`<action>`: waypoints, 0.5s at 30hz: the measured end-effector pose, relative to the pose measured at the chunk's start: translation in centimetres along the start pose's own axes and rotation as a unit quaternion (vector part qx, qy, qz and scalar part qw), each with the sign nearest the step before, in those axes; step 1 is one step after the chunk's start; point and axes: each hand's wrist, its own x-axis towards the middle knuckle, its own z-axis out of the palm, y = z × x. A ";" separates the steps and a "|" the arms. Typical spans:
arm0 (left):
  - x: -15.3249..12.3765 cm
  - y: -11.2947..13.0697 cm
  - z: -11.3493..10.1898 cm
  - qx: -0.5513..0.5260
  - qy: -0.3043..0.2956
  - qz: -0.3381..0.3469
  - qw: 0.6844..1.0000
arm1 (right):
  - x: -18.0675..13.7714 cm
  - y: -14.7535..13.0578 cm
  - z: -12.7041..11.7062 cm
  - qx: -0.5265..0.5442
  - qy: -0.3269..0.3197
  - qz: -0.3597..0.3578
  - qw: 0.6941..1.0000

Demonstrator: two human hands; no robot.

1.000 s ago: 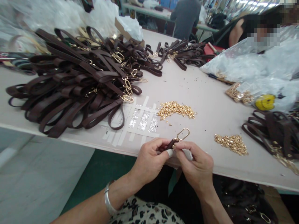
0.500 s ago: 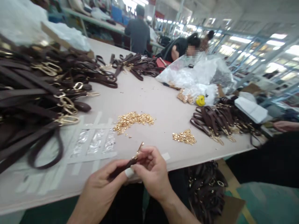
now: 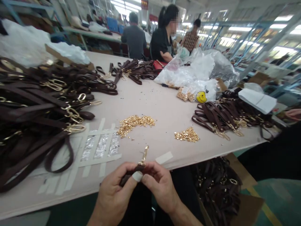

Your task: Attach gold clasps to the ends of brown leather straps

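My left hand (image 3: 114,196) and my right hand (image 3: 161,185) meet at the near edge of the table (image 3: 150,103). Both pinch the end of a dark brown strap (image 3: 131,174) that carries a gold clasp (image 3: 144,156) pointing up. A white tape wrap covers my left thumb tip. The rest of the strap hangs out of sight below my hands. Two small heaps of gold hardware (image 3: 135,122) (image 3: 187,135) lie just beyond my hands.
A big pile of brown straps (image 3: 37,110) fills the left. More straps (image 3: 225,117) lie at right, others (image 3: 134,69) far back. Plastic bags (image 3: 199,70) and taped foil strips (image 3: 101,146) sit on the table. Several people work behind. A box of straps (image 3: 218,188) stands below.
The view has swung right and upward, so more of the room shows. My hands keep hold of the strap end, and the clasp has turned edge-on.
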 end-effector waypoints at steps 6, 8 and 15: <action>0.4 -0.2 1.1 -0.129 0.029 -0.069 0.989 | -0.5 0.1 0.7 -0.059 -0.022 -0.022 0.998; 0.6 -0.1 1.5 -0.184 0.017 -0.093 0.978 | -0.6 -0.2 1.1 -0.108 0.002 -0.031 0.994; 1.7 0.5 2.8 -0.136 -0.023 -0.117 0.983 | 0.9 -2.1 -0.6 -0.159 0.063 -0.068 0.983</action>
